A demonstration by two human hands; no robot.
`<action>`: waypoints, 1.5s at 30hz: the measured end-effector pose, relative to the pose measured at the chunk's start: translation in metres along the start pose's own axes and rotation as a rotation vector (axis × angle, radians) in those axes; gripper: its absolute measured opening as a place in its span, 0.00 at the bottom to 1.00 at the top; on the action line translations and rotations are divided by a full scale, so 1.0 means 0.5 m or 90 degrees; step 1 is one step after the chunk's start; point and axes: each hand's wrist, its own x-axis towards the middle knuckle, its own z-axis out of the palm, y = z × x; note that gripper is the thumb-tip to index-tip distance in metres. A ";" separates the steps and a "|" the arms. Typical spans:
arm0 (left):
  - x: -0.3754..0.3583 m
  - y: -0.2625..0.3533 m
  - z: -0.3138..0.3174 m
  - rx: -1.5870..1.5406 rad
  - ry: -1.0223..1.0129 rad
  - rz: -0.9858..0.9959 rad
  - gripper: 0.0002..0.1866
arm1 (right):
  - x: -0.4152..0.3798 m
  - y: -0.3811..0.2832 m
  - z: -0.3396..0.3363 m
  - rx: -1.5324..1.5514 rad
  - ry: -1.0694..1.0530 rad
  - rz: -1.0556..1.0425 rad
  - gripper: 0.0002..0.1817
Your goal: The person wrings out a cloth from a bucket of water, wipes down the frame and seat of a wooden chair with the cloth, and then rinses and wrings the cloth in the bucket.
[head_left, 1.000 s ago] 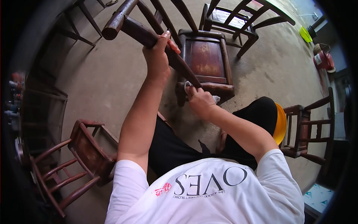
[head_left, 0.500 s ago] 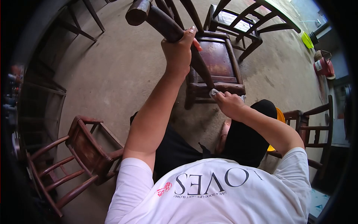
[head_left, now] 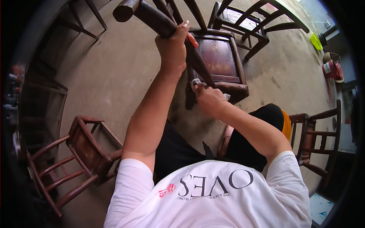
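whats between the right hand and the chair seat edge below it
In the head view, a white cloth, showing at both sides of the right hand, lies between it and the seat's front edge; whether skin also touches wood is hidden.

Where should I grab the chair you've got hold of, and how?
Best, I think, around its thick post, from the left, as the left hand does. It slants up, long and rounded, so a hand can close around it. Keep above its lower end, where the right hand has the cloth.
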 end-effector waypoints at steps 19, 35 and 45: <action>-0.032 0.023 -0.052 0.046 -0.059 -0.012 0.08 | -0.079 0.002 0.073 0.133 -0.070 0.118 0.17; -0.004 0.070 -0.207 -0.006 -0.199 -0.099 0.07 | 0.025 -0.035 0.036 0.236 0.006 0.051 0.18; -0.071 0.044 -0.128 0.160 0.210 0.114 0.21 | -0.051 0.057 0.013 0.118 -0.105 0.102 0.13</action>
